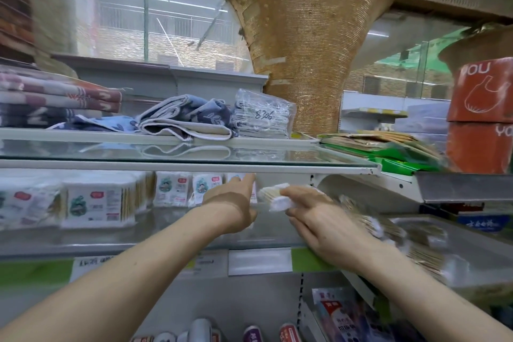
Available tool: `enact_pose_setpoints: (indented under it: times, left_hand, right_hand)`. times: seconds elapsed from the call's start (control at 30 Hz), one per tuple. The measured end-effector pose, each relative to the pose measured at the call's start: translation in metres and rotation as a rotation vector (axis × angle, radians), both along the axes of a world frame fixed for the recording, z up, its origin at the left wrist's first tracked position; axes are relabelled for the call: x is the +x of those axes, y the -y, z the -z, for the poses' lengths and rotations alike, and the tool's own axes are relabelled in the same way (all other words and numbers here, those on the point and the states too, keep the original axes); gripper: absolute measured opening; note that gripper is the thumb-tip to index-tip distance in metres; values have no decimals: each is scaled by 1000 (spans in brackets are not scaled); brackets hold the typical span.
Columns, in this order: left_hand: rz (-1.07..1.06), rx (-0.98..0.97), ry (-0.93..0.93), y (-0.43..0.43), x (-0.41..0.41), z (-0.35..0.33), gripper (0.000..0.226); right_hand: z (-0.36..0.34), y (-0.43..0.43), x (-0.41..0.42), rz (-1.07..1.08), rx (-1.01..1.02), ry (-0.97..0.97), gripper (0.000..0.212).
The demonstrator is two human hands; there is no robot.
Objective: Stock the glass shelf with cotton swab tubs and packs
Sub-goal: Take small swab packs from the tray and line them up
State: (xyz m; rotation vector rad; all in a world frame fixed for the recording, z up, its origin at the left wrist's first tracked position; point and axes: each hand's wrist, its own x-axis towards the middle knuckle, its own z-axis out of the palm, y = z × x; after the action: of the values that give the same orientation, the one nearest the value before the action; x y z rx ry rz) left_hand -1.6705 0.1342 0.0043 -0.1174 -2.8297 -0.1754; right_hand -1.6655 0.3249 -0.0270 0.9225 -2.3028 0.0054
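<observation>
Swab pack (268, 194), seemingly clear film | right hand (319, 219) grips | left hand (231, 201) outstretched

swab packs (100, 204): standing upright at the left of the glass shelf (166, 233), white labels facing out, wooden sticks showing at the side | smaller packs (172, 188): standing just beside them, further back | loose pack (273, 197): lying tilted in the right hand (319, 219), blurring, hanging above the shelf's right part

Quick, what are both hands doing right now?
Left hand: open, fingers straight, holding nothing.
Right hand: holding a cotton swab pack.
</observation>
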Motion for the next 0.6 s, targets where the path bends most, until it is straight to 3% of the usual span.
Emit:
enact_pose_setpoints:
  times: [0.1,0.23,0.27,0.47,0.6]
  left_hand:
    - [65,209,51,9,2,0,63]
    - [125,1022,211,20,10,-3,28]
    - [134,1148,236,24,12,-4,22]
    - [174,1304,178,34,24,-3,20]
    - [164,1380,133,42,25,-4,32]
  right_hand:
    - [3,8,3,-100,-9,3,43]
    - [3,22,11,-159,-37,-41,37]
    - [4,25,12,-174,-39,-38,35]
    - [2,46,15,-226,-276,242,29]
    - [-7,59,18,-216,-604,449,21]
